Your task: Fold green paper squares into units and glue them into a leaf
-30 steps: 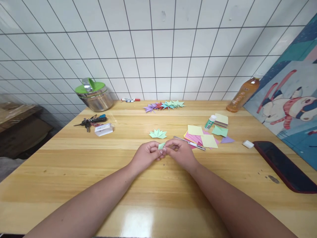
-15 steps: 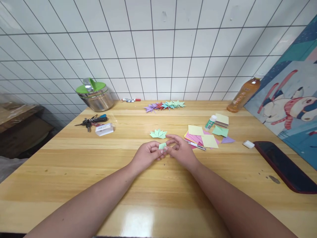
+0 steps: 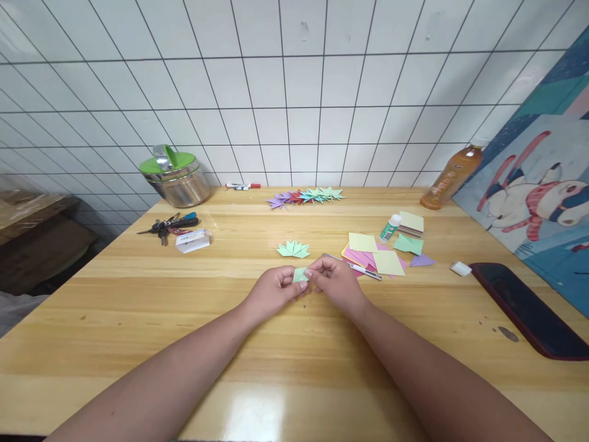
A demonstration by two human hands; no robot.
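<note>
A small green piece of paper point(image 3: 300, 275) is held between my two hands above the wooden table. My left hand point(image 3: 275, 291) pinches its lower left part with thumb and fingers. On its right edge, the thumb and fingers of my right hand point(image 3: 335, 281) are closed. Just beyond the hands lies a green folded paper fan shape point(image 3: 293, 248) with pointed tips. Right of my right hand are pink and yellow paper sheets point(image 3: 389, 263) with a pen point(image 3: 366, 271) lying at their near edge.
Folded purple, red and green paper pieces point(image 3: 313, 196) lie by the tiled wall. Around the table are a glue stick point(image 3: 390, 228), a tilted tea bottle point(image 3: 453, 177), a phone point(image 3: 529, 307), an eraser point(image 3: 461, 268), keys point(image 3: 163, 228), a clear box point(image 3: 192, 240) and a green-lidded metal pot point(image 3: 181, 184).
My right hand's fingers have drawn in from a more spread pose and closed on the green paper's right edge. My left hand keeps its hold.
</note>
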